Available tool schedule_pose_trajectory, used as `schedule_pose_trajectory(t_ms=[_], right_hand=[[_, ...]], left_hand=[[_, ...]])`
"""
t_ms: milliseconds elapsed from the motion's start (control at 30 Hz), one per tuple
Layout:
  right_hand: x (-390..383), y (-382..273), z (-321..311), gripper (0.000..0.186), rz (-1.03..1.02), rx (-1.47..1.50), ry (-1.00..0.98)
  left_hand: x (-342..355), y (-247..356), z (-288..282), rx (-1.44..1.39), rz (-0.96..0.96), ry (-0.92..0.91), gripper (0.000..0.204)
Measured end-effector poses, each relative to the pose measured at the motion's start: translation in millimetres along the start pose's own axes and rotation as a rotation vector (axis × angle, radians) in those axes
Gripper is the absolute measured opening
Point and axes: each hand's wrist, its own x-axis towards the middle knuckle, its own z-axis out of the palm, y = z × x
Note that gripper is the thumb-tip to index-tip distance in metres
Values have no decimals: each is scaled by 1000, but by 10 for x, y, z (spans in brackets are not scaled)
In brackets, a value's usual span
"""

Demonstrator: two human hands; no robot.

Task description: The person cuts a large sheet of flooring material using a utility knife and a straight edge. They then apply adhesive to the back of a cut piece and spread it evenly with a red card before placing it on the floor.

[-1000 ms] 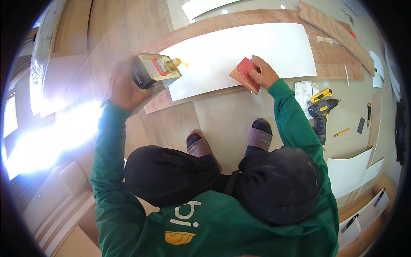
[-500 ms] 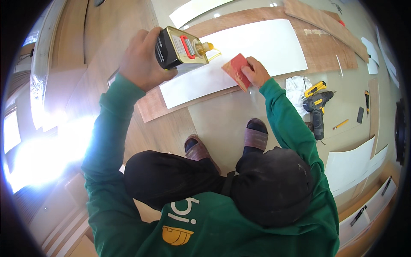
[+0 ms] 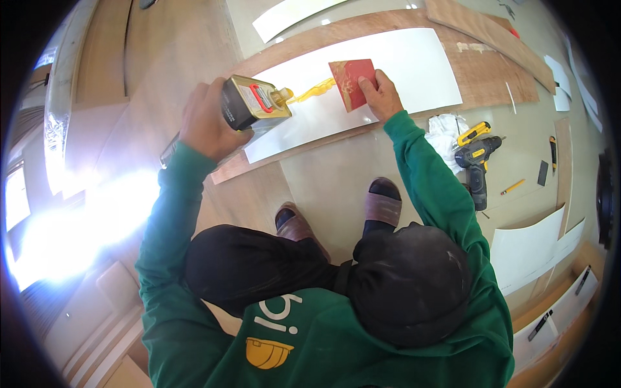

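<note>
My left hand [image 3: 208, 123] is wrapped round a rectangular metal can [image 3: 246, 103] with a red handle, tipped so its spout points right. Yellow glue [image 3: 314, 89] runs from the spout onto a white sheet [image 3: 414, 77]. In my right hand [image 3: 381, 97] is a flat red square spreader [image 3: 352, 83], pinched between thumb and fingers and smeared with glue on its left side. It is held over the sheet at the right end of the glue streak. Beneath the sheet lies a brown wooden board [image 3: 498, 87].
A drill [image 3: 477, 169], a yellow-handled tool [image 3: 474, 133] and a white cloth [image 3: 445, 139] lie on the floor to the right. Beyond them are a pencil [image 3: 513, 187], a dark strip [image 3: 543, 172] and a knife [image 3: 553, 154]. Another plank [image 3: 491, 45] rests across the board's far end.
The can has moved left and a little down, leaving a longer yellow streak on the sheet. The red spreader has shifted up and turned.
</note>
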Motion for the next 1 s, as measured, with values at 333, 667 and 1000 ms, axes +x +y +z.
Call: schedule_pose_trajectory(t_ms=[333, 667, 1000], right_hand=[[-158, -870, -96, 23, -181, -57, 4], [-452, -1080, 365, 39, -929, -491, -92], [-97, -1176, -52, 35, -669, -694, -286]], left_hand=[[-281, -201, -43, -291, -108, 112, 91], [-540, -297, 9, -442, -101, 258, 89], [-612, -1265, -158, -1199, -440, 705, 64]])
